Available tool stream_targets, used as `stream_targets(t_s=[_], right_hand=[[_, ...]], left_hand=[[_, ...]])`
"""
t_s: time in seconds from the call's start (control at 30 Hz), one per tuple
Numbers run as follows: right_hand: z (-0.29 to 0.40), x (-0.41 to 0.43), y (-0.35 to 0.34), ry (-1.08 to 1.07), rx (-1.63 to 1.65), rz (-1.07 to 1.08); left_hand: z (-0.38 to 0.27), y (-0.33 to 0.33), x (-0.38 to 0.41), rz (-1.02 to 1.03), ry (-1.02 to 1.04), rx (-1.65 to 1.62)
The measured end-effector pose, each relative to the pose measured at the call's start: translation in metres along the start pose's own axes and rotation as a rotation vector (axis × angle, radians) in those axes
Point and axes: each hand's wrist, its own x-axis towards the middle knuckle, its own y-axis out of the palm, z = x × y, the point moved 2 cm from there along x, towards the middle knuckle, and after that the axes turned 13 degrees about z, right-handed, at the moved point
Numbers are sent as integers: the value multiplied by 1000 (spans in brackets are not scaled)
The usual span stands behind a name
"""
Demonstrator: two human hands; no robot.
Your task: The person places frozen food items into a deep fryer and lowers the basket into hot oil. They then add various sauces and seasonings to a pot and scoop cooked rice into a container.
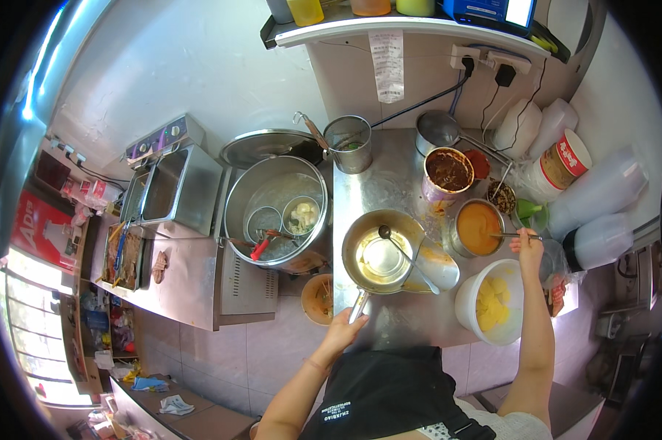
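My left hand (341, 331) grips the handle of a metal saucepan (358, 220) on the steel counter. Inside the pan lie a long-handled metal spoon (413, 261) and a wide metal scoop or plate (436, 263) smeared with orange sauce, which overlaps the right rim. My right hand (528, 250) holds the handle of a utensil (509, 236), whose head is sunk in the orange sauce (476, 223) of a round metal pot (456, 242). Just below my right forearm's left side stands a white plastic bucket (471, 305) holding yellow slices (493, 302).
Left of the counter stands a large stockpot (232, 192) of liquid with strainer baskets (302, 214). Behind the saucepan are a tub of dark red paste (449, 169), a mesh strainer (348, 146) and a metal ladle pot (438, 132). Stacked plastic containers (600, 187) line the right side.
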Motion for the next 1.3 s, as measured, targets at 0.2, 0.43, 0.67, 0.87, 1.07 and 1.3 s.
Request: stream_targets(t_s=[0.2, 0.43, 0.67, 0.87, 1.07, 1.3], right_hand=[[8, -4, 0, 3, 20, -23], [4, -5, -4, 12, 18, -28], [6, -7, -5, 18, 16, -34], [-2, -4, -15, 54, -3, -66], [8, -3, -14, 55, 4, -67], [10, -6, -5, 58, 14, -76]], left_hand=[[-7, 10, 12, 12, 40, 66], [-24, 20, 23, 23, 49, 242], [-22, 17, 32, 23, 64, 301], [-19, 4, 53, 27, 127, 502], [-50, 25, 43, 125, -3, 569], [-33, 30, 67, 157, 124, 706]])
